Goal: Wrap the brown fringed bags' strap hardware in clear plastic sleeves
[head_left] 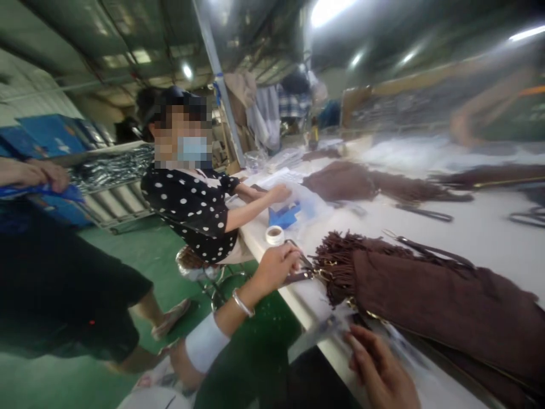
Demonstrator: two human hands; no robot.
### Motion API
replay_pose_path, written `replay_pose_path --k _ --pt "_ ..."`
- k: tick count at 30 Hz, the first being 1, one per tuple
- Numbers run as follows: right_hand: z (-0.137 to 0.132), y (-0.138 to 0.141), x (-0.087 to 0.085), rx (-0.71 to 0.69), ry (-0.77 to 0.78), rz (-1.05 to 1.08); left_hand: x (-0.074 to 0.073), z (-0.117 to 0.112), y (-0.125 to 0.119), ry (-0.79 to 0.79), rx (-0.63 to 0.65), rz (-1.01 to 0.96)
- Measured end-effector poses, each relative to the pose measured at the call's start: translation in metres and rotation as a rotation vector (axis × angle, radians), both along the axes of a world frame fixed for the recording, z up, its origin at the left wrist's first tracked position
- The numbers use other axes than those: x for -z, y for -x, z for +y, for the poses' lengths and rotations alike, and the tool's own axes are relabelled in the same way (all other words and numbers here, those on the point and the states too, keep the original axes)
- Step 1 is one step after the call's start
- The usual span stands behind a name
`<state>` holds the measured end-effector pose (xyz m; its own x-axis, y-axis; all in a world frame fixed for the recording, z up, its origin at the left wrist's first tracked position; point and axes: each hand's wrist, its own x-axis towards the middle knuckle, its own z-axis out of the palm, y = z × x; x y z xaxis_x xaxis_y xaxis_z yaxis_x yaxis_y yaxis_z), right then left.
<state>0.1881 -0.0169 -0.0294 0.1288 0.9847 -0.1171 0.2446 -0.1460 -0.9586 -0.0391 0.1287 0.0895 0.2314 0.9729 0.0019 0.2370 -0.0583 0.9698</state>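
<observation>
My left hand [276, 268], with a silver bangle at its wrist, is closed around a dark brown leather strap [298, 278]. The strap runs to gold-coloured metal hardware beside the brown fringe [334, 261]. That fringe edges a stack of brown suede-like pouches [430, 289] lying on the table. Lower down, my right hand [377, 363] pinches a small clear plastic bag [317, 334] near the table's front edge; its contents are too blurred to make out. Another dark strap [438, 248] with a loop lies along the pouches' far side.
A white jar [275, 234] of brown stuff stands at the white table's edge [293, 307]. Beyond it, a seated person [191, 204] handles clear plastic near a blue piece [284, 216]. Someone stands at left [63, 272]. More brown pouches [340, 180] lie further back.
</observation>
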Motion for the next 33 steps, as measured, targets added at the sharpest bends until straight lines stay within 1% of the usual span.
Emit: replay_pose_path --k 1,2,3,5,9,12,14,16,19,24,26,30,33 --pt "-0.002 0.002 -0.001 0.002 -0.016 -0.023 -0.004 -0.001 -0.002 -0.01 0.004 -0.002" --pt "-0.003 0.005 -0.003 0.015 -0.037 -0.035 -0.005 -0.003 -0.006 -0.009 0.014 -0.008" --pt "-0.005 0.007 -0.005 0.034 -0.053 -0.035 -0.003 -0.007 -0.011 -0.001 0.025 -0.016" --pt "-0.007 0.012 -0.009 0.063 -0.065 0.005 0.009 -0.016 -0.022 0.023 0.045 -0.023" --pt "-0.005 0.014 -0.011 0.087 -0.061 0.109 0.042 -0.041 -0.045 0.051 0.119 0.015" --pt "-0.003 0.014 -0.013 0.092 -0.077 0.097 0.056 -0.061 -0.061 0.016 0.164 0.069" --pt "-0.003 0.015 -0.014 0.073 -0.104 0.081 0.059 -0.07 -0.068 0.005 0.19 0.091" --pt "-0.002 0.016 -0.015 0.056 -0.145 0.074 0.062 -0.073 -0.072 0.018 0.21 0.09" --pt "0.0 0.018 -0.015 0.051 -0.181 0.072 0.067 -0.071 -0.073 0.067 0.233 0.062" --pt "0.001 0.021 -0.016 0.078 -0.164 0.054 0.081 -0.064 -0.073 0.148 0.26 0.011" --pt "0.001 0.021 -0.017 0.087 -0.157 0.041 0.084 -0.062 -0.073 0.165 0.265 -0.01" --pt "0.001 0.02 -0.02 0.083 -0.153 0.041 0.083 -0.062 -0.074 0.197 0.262 -0.054" --pt "-0.005 0.022 -0.026 0.112 -0.131 0.125 0.076 -0.066 -0.074 0.253 0.276 -0.109"
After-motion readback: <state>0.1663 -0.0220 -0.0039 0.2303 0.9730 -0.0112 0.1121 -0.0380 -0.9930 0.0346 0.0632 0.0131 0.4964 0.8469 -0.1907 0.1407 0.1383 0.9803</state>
